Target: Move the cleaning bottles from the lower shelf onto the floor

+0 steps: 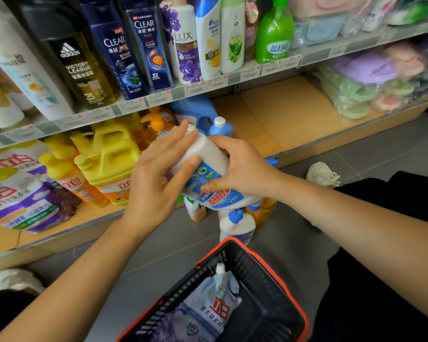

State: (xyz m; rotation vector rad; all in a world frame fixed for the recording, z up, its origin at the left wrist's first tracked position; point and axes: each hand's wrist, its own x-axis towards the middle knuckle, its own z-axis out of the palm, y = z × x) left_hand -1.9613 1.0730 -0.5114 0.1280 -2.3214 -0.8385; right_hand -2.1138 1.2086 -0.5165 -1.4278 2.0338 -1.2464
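A: Quick, hands?

B: Left hand (pixel 158 174) and right hand (pixel 242 169) both hold one bottle (pixel 209 150). The left has fingers over the neck end and its thumb on the side. The right is curled over the shoulder with its thumb on the label.

A: Where is it?

B: In the air beyond the basket (pixel 232 241), tilted, cap end toward the shelf (pixel 269 114). It's off the shelf, not yet on the floor (pixel 294 230).

A: Why two hands?

B: My guess is that it's smooth plastic and bulky, so one hand steadies the neck while the other takes the body. It also looks like they're turning it upright to stand it.

A: Material?

B: White glossy plastic with a rounded shoulder and a blue and white wrap label.

A: Anything down already?

B: Yes, a floor cluster (pixel 237 225) just past the basket's far corner, right under the held bottle. I see a white one with a blue cap, a small pale one and an orange one, all upright and close together.

A: Left on the shelf?

B: Yellow jugs (pixel 109 156) with moulded handles, beyond-left of the basket. A blue jug (pixel 195 112) is straight beyond it.

A: Inside the basket?

B: A soft spouted pouch (pixel 208 309), lying flat. The basket is dark mesh with an orange rim.
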